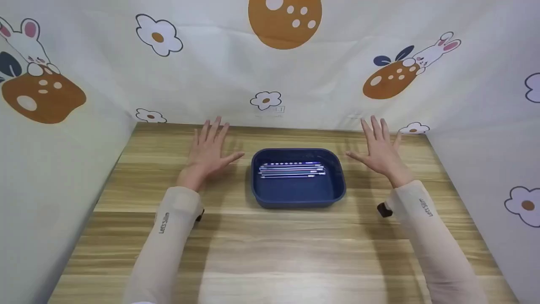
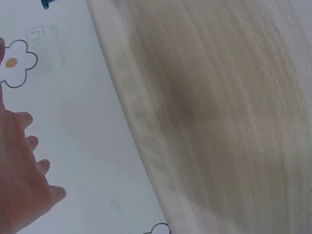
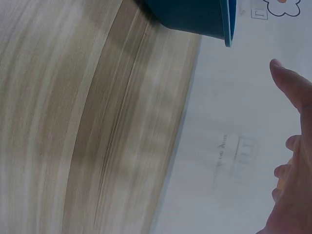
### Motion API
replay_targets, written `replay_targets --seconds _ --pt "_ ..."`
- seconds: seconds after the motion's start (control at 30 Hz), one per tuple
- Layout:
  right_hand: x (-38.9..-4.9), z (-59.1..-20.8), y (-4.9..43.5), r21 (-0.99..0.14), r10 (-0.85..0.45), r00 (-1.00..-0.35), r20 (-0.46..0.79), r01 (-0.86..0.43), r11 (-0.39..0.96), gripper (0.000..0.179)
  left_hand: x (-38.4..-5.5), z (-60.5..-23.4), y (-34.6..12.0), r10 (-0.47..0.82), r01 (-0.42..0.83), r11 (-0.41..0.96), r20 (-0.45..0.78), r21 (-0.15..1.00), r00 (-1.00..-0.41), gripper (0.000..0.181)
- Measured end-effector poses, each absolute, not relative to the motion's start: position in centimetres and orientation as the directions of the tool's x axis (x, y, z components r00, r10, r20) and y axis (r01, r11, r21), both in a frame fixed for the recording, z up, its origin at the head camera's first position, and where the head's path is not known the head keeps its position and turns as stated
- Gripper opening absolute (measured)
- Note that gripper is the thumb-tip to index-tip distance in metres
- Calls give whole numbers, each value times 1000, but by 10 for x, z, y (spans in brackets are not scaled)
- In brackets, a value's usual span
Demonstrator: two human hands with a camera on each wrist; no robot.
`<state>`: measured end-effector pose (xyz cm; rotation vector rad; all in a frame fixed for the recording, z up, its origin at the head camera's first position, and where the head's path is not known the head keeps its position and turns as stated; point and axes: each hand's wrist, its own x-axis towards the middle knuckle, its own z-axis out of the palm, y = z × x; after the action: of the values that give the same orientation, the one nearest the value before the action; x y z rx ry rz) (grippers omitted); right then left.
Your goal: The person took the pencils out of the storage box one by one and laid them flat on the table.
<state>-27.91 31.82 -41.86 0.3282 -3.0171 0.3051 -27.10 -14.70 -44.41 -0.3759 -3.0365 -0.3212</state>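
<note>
Here you are, both arms out over the wood-grain table [image 1: 295,257], a hand on either side of the dark blue bin [image 1: 298,203]. Your left hand [image 1: 209,157] is up beside its left end, fingers spread, thumb stretched toward the bin with a gap between. And your right hand [image 1: 382,155] mirrors it on the far side, fingers fanned, thumb pointing inward, just apart from the other end. There are the pencils [image 1: 291,171], right inside the bin: a slim bunch lying crosswise, roughly parallel, in the half away from you, and the farthest one carries a row of pale spots. Ahead, your longer fingertips overlap the printed backdrop [image 1: 211,80] from the head view; whether they touch it, you can't tell from here. Pale sleeves [image 1: 168,228] cover both your forearms, lettering near each cuff, and a small black block [image 1: 384,210] juts out at the right one, over by the inner side of your wrist.
</note>
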Motion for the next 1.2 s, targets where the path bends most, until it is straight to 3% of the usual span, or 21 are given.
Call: replay_targets --seconds 0.37,1.2 --pt "-281 -420 314 -189 -206 -975 82 -219 957 105 -255 -437 -145 332 345 900 96 265 -938 103" --pt "-283 -422 309 -190 -219 -972 83 -231 954 105 -250 -435 -116 496 498 819 88 285 -864 110"
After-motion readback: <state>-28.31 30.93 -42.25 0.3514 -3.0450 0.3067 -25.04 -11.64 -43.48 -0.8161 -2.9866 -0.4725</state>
